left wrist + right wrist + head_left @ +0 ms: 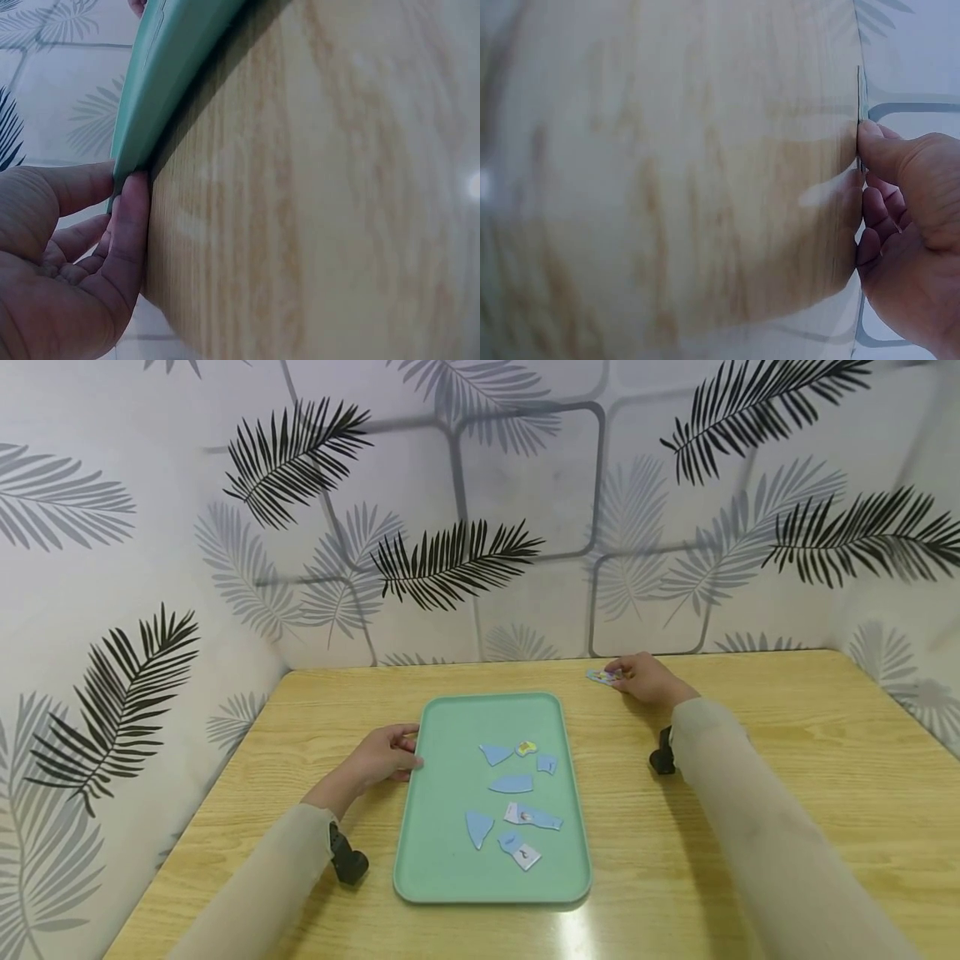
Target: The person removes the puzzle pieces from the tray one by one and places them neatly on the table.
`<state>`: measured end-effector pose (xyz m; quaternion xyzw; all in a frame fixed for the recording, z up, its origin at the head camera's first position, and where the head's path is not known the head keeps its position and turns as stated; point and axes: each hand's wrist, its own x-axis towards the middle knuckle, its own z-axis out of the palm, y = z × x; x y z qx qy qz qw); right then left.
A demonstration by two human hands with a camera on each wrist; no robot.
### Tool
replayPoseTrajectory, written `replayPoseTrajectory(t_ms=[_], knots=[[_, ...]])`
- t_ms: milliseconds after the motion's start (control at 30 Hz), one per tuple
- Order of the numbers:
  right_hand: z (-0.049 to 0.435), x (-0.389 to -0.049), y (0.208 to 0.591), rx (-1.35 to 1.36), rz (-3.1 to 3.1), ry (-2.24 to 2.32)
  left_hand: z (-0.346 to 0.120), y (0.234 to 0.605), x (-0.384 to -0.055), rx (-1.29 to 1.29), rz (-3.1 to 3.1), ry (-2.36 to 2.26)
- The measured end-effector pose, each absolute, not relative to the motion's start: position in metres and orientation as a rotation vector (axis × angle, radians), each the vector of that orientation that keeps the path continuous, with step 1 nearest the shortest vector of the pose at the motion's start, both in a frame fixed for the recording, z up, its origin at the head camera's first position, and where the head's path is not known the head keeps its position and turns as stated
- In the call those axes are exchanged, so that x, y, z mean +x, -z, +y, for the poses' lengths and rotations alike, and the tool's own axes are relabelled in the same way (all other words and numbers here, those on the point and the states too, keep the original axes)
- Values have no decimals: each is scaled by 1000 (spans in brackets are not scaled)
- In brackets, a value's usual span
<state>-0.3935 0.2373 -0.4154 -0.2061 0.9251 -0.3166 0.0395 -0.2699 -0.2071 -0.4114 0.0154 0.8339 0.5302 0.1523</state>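
Observation:
A pale green tray (435,852) lies on the table, and my left hand (384,753) pinches its left rim between thumb and fingers. The left wrist view shows the thumb against the tray's edge (154,97) and a finger under it. Near the table's back edge, my right hand (647,680) holds a thin, flat, printed puzzle-like piece (599,676) in light blue with other colours. In the right wrist view this piece (861,94) appears nearly edge-on by the thumb. Several flat blue pieces lie apart on the tray, among them a pointed one (512,784) and a long printed one (536,817).
The wooden table (630,860) extends on both sides of the tray. A wall (525,610) with a leaf pattern stands right behind the table, and another patterned surface (112,610) rises along the left. A small yellow-and-white piece (526,748) lies on the tray's upper right.

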Motion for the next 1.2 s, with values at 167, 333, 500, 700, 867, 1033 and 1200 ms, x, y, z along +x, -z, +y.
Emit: replayPoseTrajectory(t_ms=[167,333,500,700,867,1033,1200], knots=[[241,-395,417,-607,2827,987,-208,412,-271,47,2393,-1517],[240,-389,413,-521,2790,1040,-208,413,-271,46,2395,-1510],[239,-385,409,-430,2757,1097,-208,412,-270,45,2391,-1514],[239,-381,405,-398,2740,1134,-207,412,-270,46,2389,-1514],[235,-372,401,-408,2712,1196,-207,412,-270,51,2388,-1512],[229,-361,399,-401,2693,1271,-207,412,-271,55,2383,-1509],[221,-350,397,-438,2655,1386,-208,412,-272,52,2372,-1518]])
